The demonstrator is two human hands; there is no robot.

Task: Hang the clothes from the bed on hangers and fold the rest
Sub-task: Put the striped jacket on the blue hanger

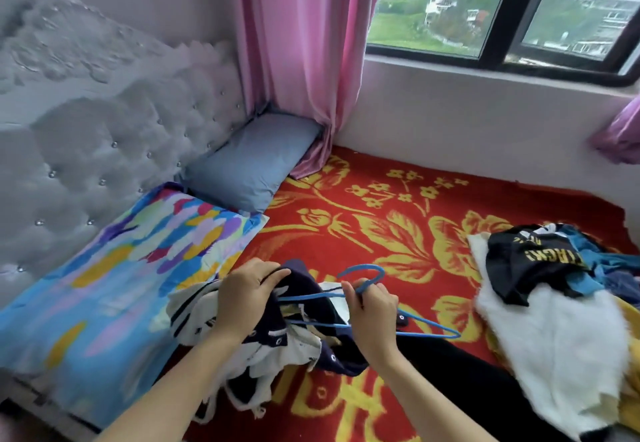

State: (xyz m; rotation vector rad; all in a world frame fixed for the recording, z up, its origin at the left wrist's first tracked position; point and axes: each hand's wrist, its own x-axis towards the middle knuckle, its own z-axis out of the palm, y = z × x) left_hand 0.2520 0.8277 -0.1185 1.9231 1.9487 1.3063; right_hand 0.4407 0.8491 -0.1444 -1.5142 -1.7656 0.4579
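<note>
gripping a navy-and-white jacket, hands thread a blue hanger.

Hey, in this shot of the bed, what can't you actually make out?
Head view:
- navy and white garment: bunched under the left hand, so its type is unclear.
- blue hanger, gripped by the right hand: its left end is hidden in the garment.
- clothes pile: cut off by the right edge; lower pieces buried.
- black T-shirt: its print is creased and unreadable.
</note>
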